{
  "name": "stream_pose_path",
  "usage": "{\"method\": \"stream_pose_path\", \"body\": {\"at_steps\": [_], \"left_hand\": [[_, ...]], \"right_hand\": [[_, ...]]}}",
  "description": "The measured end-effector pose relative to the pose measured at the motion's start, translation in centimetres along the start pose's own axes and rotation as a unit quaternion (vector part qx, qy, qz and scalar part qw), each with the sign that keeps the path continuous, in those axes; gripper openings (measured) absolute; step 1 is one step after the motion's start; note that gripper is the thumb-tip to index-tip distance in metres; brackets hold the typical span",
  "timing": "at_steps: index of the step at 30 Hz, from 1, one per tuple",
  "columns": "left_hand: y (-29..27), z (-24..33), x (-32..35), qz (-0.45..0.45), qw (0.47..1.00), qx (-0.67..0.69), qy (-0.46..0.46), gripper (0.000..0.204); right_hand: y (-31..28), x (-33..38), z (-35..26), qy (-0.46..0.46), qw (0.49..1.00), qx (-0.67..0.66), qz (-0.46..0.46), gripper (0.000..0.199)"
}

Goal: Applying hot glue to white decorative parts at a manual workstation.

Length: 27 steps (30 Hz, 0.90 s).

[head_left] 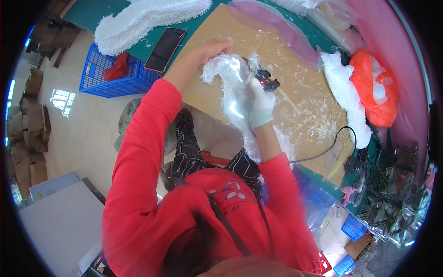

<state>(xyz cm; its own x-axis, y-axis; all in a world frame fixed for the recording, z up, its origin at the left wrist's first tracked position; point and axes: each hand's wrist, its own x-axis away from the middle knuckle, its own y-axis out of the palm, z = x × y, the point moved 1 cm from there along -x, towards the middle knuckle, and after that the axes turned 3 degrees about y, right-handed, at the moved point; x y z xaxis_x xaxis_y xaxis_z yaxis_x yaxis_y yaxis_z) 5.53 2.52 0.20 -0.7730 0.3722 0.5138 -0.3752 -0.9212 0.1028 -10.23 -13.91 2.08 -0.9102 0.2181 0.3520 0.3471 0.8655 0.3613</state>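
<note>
Two hands grip one white fluffy strip (pixel 230 87) above the counter (pixel 304 87): left hand (pixel 210 50) closed at its 11 o'clock end, gloved right hand (pixel 260 104) closed mid-length, black tool (pixel 265 78) adjacent.

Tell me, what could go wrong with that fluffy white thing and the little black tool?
The black tool in the gloved right hand sits close to the bare left hand gripping the fluffy white strip, so fingers might get nicked. Its cord trails across the cardboard sheet and could snag.

L hand (pixel 210 50) grips fluffy white strip (pixel 230 87). R hand (pixel 260 104) in white glove holds small black tool (pixel 265 79) on it, over brown cardboard (pixel 300 92).
</note>
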Motion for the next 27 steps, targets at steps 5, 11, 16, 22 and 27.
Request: {"method": "stream_pose_path", "body": {"at_steps": [5,11,16,22,27], "left_hand": [[2.1,1.8,1.8,0.017,0.986,-0.166,0.01,0.042],[2.2,2.0,1.9,0.021,0.983,-0.179,0.027,0.043],[1.9,1.6,1.3,0.003,0.977,-0.205,0.059,0.044],[1.8,1.3,1.1,0.003,0.978,-0.202,0.061,0.044],[1.4,0.8,0.6,-0.008,0.98,-0.183,0.071,0.041]], "right_hand": [[-0.1,0.0,-0.1,0.006,1.0,-0.005,-0.007,0.022],[-0.4,-0.5,0.4,-0.012,0.997,0.074,-0.007,0.021],[-0.2,-1.2,0.9,-0.018,0.995,0.093,0.011,0.023],[-0.6,-1.8,1.0,-0.02,0.992,0.128,-0.001,0.022],[-0.8,-0.8,0.5,-0.038,0.995,0.094,0.013,0.02]]}}
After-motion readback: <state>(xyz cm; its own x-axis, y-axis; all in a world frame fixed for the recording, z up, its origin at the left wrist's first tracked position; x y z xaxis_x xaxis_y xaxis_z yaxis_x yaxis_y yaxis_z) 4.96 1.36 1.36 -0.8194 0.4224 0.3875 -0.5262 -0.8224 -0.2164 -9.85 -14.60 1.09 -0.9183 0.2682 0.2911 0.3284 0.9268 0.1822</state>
